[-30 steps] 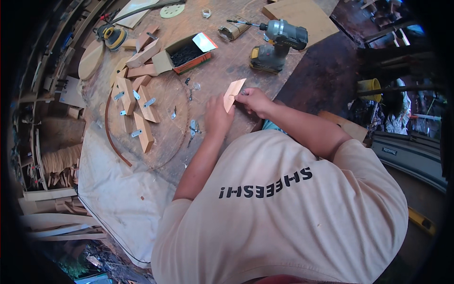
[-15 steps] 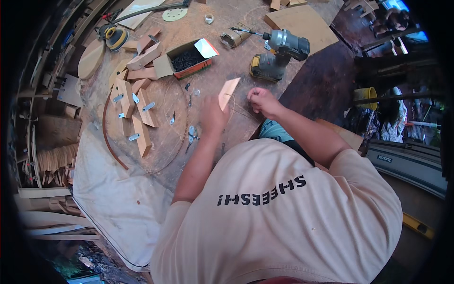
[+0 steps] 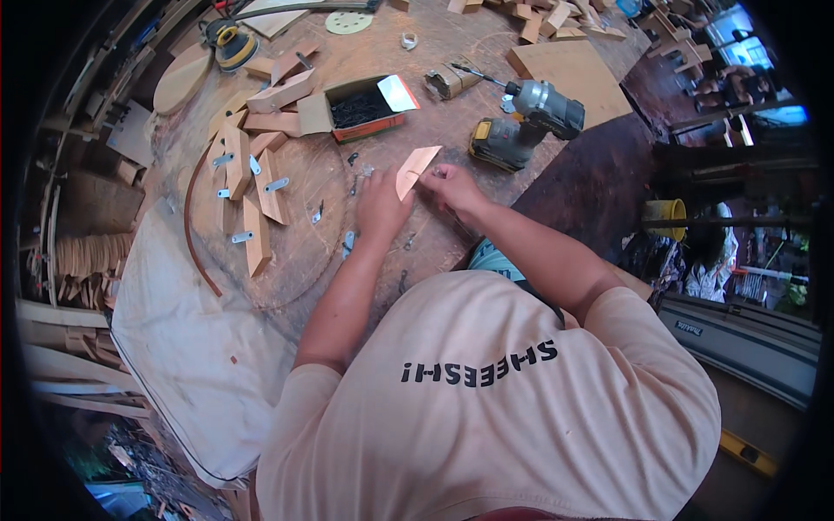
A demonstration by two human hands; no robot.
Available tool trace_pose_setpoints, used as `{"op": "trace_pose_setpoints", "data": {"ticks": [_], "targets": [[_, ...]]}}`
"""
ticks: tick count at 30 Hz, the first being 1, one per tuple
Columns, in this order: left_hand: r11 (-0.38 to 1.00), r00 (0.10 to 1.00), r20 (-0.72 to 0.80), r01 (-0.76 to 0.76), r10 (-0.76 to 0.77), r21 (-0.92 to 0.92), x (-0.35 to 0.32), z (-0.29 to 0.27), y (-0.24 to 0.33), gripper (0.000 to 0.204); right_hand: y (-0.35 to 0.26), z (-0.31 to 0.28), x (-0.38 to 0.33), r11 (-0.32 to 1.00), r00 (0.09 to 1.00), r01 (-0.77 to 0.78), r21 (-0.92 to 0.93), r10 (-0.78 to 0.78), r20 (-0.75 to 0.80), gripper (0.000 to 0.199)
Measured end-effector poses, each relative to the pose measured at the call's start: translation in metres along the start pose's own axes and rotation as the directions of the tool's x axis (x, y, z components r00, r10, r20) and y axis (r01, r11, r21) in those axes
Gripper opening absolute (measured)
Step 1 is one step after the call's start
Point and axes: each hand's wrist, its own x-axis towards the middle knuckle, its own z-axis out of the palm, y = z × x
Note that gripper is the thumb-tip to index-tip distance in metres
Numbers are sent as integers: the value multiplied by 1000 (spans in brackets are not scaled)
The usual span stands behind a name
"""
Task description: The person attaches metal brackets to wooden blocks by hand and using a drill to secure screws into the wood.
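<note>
A short wooden block (image 3: pixel 418 170) with slanted ends is gripped in my left hand (image 3: pixel 382 207), upright over the workbench. Close against its right side is my right hand (image 3: pixel 455 189), fingers pinched together; something small and dark shows at the fingertips, too small to name. Just beyond my hands stands an open box of black screws (image 3: pixel 363 108). To its right a cordless drill (image 3: pixel 526 122) rests on its battery, a bit in its chuck. Left of my hands lie several cut wooden blocks (image 3: pixel 254 234), some with small metal plates (image 3: pixel 276 185) fixed on them.
A sander (image 3: pixel 233 45) sits at the far left of the workbench (image 3: pixel 321 252). A flat board (image 3: pixel 573 82) lies at the far right, with wood offcuts (image 3: pixel 556 22) behind. White cloth (image 3: pixel 191 339) covers the near left. A yellow bucket (image 3: pixel 665 217) stands off to the right.
My right hand has come left, up to the wooden block in my left hand. The whole view has shifted slightly, and the block stays in my left hand.
</note>
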Motion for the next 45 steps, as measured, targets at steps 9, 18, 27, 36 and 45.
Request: {"op": "trace_pose_setpoints", "data": {"ticks": [9, 18, 27, 36, 45], "targets": [[999, 999, -29, 17, -18, -42, -2, 1, -2, 52, -9, -1, 6, 988, 996, 89, -126, -90, 0, 10], [999, 998, -50, 38, -39, -19, -5, 8, -4, 50, -1, -37, -13, 923, 978, 208, -325, -190, 85, 8], [999, 999, -30, 25, -26, -38, -4, 5, -6, 50, -12, -18, -16, 907, 982, 167, -386, -186, -12, 20], [999, 999, -35, -4, 3, -41, -4, 5, -5, 51, -5, -16, 15, 623, 846, 417, -662, -533, 32, 21], [998, 1000, -12, -9, 8, -60, -9, -3, -12, 51, -15, -26, 1, 693, 896, 348, -631, -443, 7, 17]]}}
